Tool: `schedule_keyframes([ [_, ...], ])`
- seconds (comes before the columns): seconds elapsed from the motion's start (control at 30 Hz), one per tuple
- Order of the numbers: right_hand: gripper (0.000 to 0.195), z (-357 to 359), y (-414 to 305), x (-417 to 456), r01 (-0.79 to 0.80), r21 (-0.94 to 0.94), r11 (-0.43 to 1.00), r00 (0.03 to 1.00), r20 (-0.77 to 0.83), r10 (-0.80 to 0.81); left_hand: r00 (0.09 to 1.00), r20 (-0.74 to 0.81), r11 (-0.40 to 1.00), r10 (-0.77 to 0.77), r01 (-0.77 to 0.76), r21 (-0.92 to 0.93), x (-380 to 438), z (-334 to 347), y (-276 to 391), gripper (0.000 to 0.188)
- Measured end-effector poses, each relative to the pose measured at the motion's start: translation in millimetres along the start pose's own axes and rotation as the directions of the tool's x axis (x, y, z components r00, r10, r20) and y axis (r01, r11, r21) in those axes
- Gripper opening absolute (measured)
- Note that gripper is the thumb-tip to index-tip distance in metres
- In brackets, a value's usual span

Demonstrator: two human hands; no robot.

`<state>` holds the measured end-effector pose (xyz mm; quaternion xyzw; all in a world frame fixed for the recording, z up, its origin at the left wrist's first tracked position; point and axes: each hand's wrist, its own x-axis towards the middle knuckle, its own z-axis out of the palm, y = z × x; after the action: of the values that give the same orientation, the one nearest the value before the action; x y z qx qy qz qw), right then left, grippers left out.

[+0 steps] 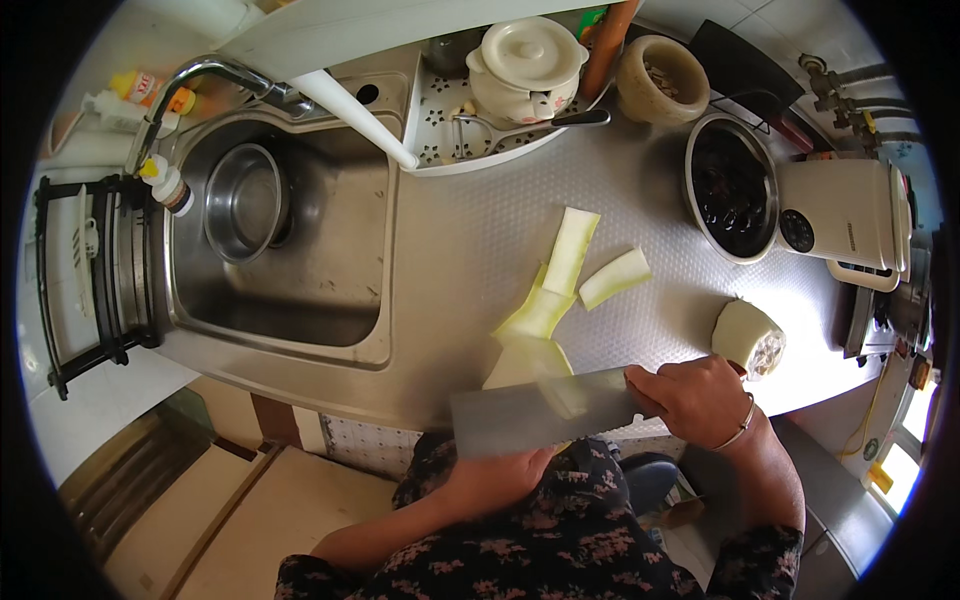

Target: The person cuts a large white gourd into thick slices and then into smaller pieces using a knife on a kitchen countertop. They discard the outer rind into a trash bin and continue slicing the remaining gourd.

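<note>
In the head view my right hand [694,401] grips the handle of a broad cleaver [532,412], its blade lying flat-on to the camera near the counter's front edge. Behind the blade is my left hand [502,476], its fingers mostly hidden; a pale sliver shows beside its fingertips, but what it holds cannot be made out. Beyond the blade, long pale-green strips of peel or rind [532,311] overlap on the steel counter, with a shorter piece [615,279] apart to their right. A peeled, pale chunk of gourd or melon [746,337] rests behind my right hand.
A steel sink [337,225] holds a metal bowl [246,202]. At the back are a lidded ceramic pot [529,67] on a perforated tray, a peeler-like tool [525,131] and a stone mortar [660,82]. A bowl of dark, wet food [731,187] stands beside a cream appliance [840,217].
</note>
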<state>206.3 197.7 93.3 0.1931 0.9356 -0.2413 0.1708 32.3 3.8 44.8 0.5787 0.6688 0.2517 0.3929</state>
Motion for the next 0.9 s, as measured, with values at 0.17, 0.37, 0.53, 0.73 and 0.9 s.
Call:
schedule_keyframes([
  [0.17, 0.022, -5, 3, 8, 0.045, 0.012, 0.999, 0.998, 0.053, -0.046, 0.998, -0.058, 0.999, 0.032, -0.033, -0.001, 1, -2, -1, 0.02],
  [0.37, 0.018, -1, -1, 17, 0.016, -0.032, 0.999, 0.996, 0.085, -0.013, 0.986, -0.02, 0.968, 0.166, -0.159, 0.194, 2, -5, -3, 0.028],
  [0.53, 0.011, 17, 14, 36, -0.018, -0.048, 0.999, 0.974, 0.224, 0.028, 0.925, 0.077, 0.834, 0.372, -0.37, 0.41, 5, -7, -5, 0.04],
  [0.73, 0.025, 0, 12, 30, -0.114, 0.013, 0.993, 0.922, 0.375, 0.1, 0.921, 0.041, 0.815, 0.388, -0.364, 0.452, 1, -3, -6, 0.038],
  [0.9, 0.01, 13, 17, 30, -0.057, 0.004, 0.998, 0.95, 0.307, 0.053, 0.927, 0.036, 0.824, 0.373, -0.349, 0.445, 2, -3, -5, 0.038],
])
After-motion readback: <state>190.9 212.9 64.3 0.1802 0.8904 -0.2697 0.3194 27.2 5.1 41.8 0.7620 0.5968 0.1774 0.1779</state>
